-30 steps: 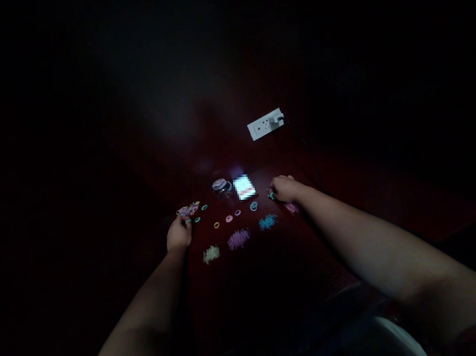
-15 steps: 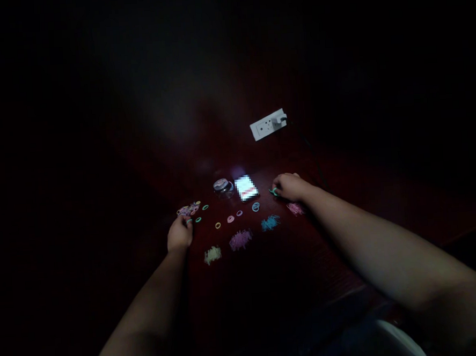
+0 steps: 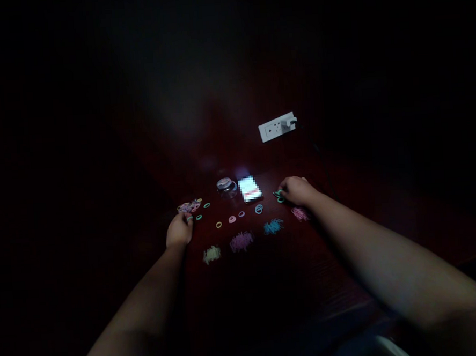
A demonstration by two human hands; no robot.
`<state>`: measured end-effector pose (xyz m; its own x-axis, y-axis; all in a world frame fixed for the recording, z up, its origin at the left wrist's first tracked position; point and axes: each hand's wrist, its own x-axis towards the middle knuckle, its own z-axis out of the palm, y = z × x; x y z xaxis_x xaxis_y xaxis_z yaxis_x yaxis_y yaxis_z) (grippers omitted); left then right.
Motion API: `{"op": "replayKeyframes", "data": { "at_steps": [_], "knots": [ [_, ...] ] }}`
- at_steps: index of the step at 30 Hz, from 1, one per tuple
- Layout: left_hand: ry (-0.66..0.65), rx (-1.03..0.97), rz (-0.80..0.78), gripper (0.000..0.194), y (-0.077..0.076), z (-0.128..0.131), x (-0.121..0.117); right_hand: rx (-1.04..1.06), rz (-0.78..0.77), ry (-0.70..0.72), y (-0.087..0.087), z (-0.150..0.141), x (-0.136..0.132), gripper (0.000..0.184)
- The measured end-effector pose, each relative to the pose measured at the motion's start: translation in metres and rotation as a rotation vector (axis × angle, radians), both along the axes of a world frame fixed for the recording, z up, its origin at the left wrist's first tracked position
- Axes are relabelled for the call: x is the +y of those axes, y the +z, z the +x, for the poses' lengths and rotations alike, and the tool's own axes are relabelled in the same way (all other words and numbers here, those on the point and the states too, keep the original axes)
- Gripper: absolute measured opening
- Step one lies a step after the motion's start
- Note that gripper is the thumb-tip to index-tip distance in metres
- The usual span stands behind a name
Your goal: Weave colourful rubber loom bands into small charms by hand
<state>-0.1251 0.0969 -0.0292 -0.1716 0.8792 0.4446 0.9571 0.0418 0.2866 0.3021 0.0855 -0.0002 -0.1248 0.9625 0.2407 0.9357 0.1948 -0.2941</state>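
My left hand is closed at the left of the table, a green hair tie pinched at its fingertips. Just beyond it lies a mixed pile of colourful hair ties, with loose green ones beside it. On the right, my right hand has its fingers curled down at a small group of green hair ties; its fingertips are partly hidden. Between the hands sit a yellow hair tie, pink ones, a purple one and blue ones.
Nearer me are heaps of small bands: pale yellow, purple, blue and pink. A lidded clear jar stands beside a lit phone. Behind is a wall socket with a plug. The surroundings are dark.
The view has shifted slightly. More green hair ties now show at my right fingertips, one lying as a ring on the table. My left hand stays beside the mixed pile with its green hair tie.
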Motion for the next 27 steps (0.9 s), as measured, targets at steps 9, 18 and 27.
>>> {"op": "replayKeyframes", "data": {
  "at_steps": [9,18,27],
  "knots": [
    [-0.003,0.017,-0.008,0.023,0.003,0.002,-0.002,-0.036,-0.010,0.033,0.002,-0.001,-0.001,0.020],
    [-0.009,0.005,-0.009,0.023,0.002,0.000,-0.002,-0.031,-0.015,0.055,0.007,-0.001,-0.006,0.018],
    [-0.016,-0.012,0.002,0.024,0.002,0.000,-0.001,0.032,0.004,0.001,0.007,-0.003,-0.006,0.016]
  ]
}}
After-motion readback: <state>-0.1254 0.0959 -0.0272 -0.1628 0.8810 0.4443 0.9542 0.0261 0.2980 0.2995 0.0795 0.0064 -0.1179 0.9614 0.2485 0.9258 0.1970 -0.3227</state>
